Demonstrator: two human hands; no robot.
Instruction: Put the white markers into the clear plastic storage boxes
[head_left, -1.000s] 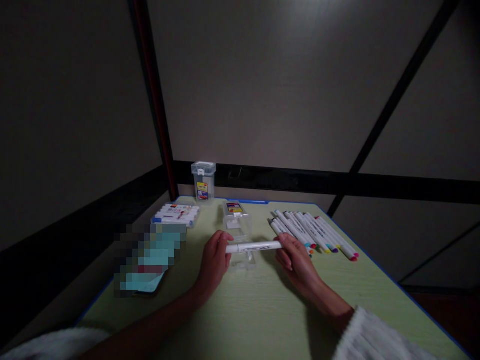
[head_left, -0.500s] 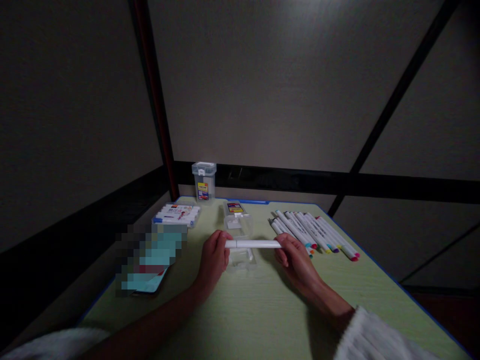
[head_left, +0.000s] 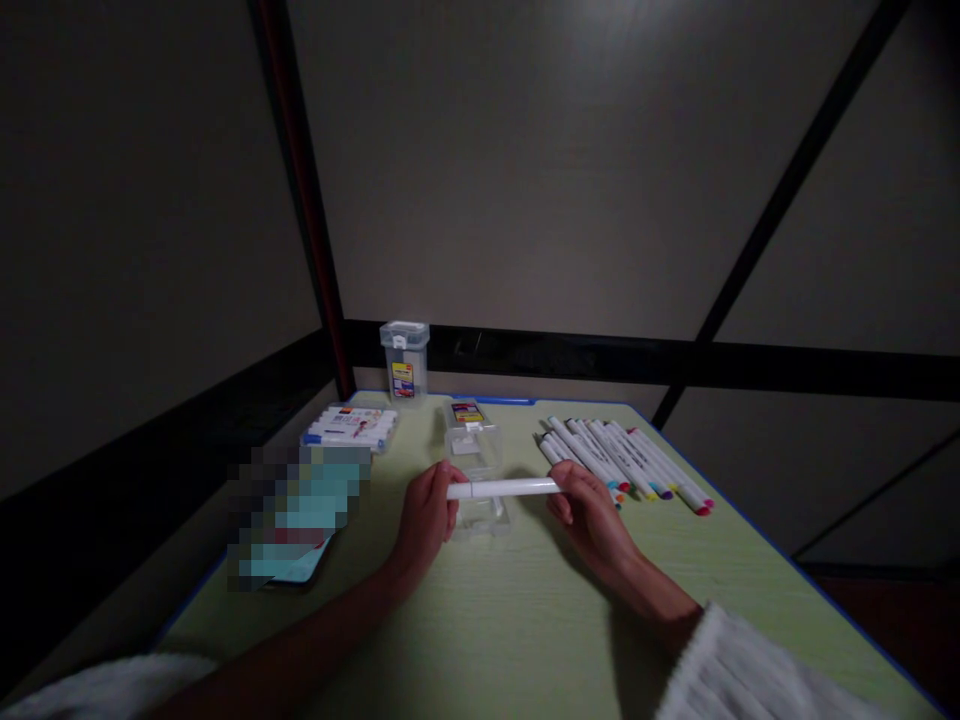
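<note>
A white marker is held level between both hands above the table. My left hand pinches its left end and my right hand pinches its right end. Just under the marker lies an open clear plastic case with a coloured label at its far end. A row of several white markers with coloured caps lies to the right of my right hand.
A flat pack of markers lies at the far left of the pale green table, and a clear upright box stands at the far edge. A blurred teal item lies near the left edge. Dark wall rails run behind.
The marker has stayed between both hands, shifting slightly and levelling out. The view has moved a little; the hands remain over the clear case.
</note>
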